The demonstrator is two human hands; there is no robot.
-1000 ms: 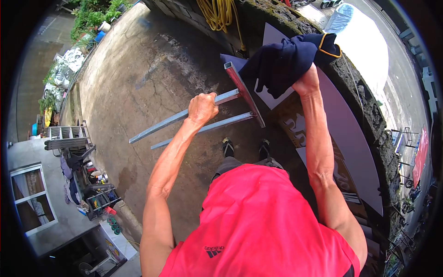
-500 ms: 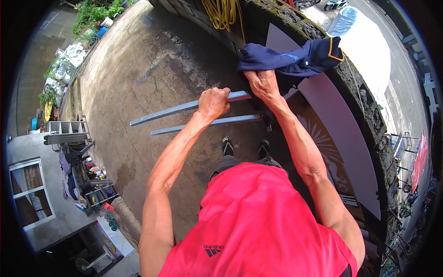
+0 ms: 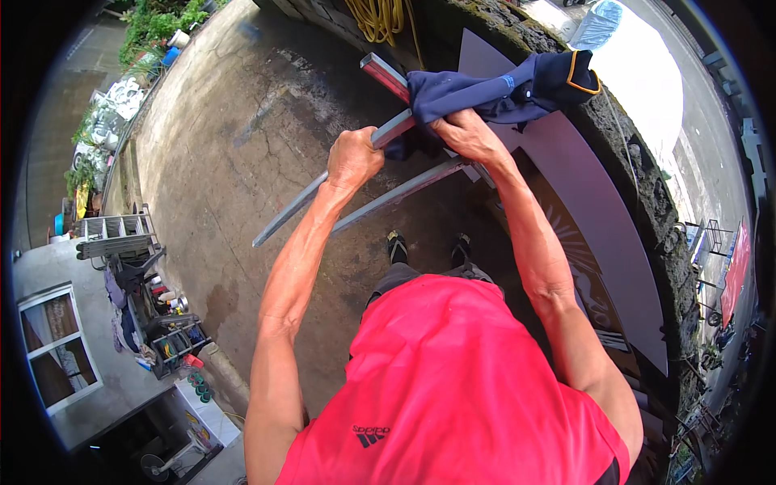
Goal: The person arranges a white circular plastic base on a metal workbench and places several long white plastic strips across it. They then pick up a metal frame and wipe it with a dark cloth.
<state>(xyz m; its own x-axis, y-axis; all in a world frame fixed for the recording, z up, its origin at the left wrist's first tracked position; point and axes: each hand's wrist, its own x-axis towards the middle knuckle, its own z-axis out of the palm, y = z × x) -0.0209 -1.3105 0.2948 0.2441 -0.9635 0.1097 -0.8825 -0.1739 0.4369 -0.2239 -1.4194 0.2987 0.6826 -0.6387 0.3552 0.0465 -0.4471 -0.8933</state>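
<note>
My left hand (image 3: 354,158) is closed round a grey square metal tube (image 3: 293,210), which slants from the lower left up toward the right. A second metal tube (image 3: 404,191) runs roughly parallel, nearer my feet. Beyond the left hand, a short tube with a red side (image 3: 386,76) sticks out from under the cloth. My right hand (image 3: 471,136) is closed at the lower edge of a dark navy garment (image 3: 473,90) with an orange-trimmed end. The garment covers the place where the tubes seem to meet, and some right fingers are hidden in it.
A rough, mossy wall (image 3: 638,174) curves along the right, with a pale curved panel (image 3: 594,210) leaning against it. Coiled yellow hose (image 3: 376,18) hangs at the top. A ladder (image 3: 117,228) and cluttered shelf (image 3: 171,339) stand left on the concrete floor (image 3: 218,162).
The metal tubes have turned, their left ends swinging toward me and the red-sided piece coming into view beyond the garment. My left hand has shifted slightly left, still closed on its tube.
</note>
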